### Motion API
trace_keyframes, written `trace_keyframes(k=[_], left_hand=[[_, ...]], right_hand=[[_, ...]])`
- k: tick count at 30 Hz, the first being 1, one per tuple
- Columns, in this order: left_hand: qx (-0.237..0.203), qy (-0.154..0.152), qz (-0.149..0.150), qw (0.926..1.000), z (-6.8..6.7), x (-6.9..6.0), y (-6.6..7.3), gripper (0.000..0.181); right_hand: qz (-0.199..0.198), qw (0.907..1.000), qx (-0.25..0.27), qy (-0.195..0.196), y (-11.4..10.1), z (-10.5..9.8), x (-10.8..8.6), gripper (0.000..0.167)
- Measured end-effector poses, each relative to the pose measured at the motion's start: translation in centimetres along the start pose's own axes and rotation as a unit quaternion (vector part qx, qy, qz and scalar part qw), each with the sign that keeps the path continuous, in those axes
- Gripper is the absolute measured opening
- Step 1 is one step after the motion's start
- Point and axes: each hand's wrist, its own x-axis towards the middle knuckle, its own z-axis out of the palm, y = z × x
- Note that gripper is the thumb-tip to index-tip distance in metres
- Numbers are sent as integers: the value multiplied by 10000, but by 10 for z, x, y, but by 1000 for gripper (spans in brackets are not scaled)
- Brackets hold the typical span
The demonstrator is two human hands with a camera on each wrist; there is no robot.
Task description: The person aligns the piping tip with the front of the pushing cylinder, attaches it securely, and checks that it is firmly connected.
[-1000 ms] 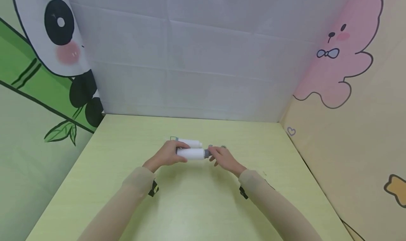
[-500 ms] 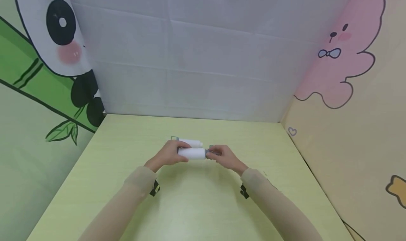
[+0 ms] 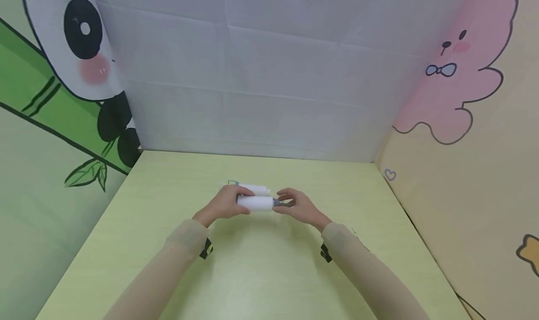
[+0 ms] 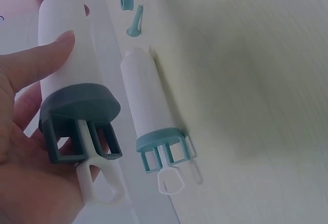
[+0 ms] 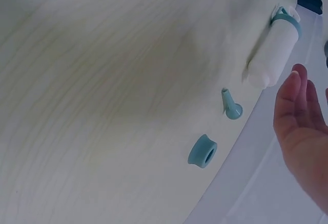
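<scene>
Left wrist: held tube (image 4: 64,21), handle (image 4: 86,183); head: left hand (image 3: 223,203) likely hides handle.

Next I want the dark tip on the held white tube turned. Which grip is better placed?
Probably the right grip: it is right at the dark tip. The left grip holds the body of the white tube, so it seems better suited to steadying.

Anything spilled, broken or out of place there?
Nothing looks spilled or broken. Mildly odd: a teal nozzle and teal ring lie loose on the table, near the bare tip of the resting tube, whereas the held tube has a dark nozzle at its tip.
</scene>
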Motion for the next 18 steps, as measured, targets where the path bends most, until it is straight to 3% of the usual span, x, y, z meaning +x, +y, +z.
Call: trace_keyframes(k=[3,7,12,18], left_hand=[[51,-43,-8,10000,0,0,0,41],[87,-50,-11,9999,1,1,-2,41],[79,-4,36,10000,2,3,-3,41],[190,-55,-29,9998,3,3,-1,41]], right_hand=[[-302,9989,339,-149,2,-1,2,46],[-572,9979,218,-222,5,0,5,35],[-227,9996,-117,-96,5,0,5,30],[89,9997,116,-200,4,1,6,33]])
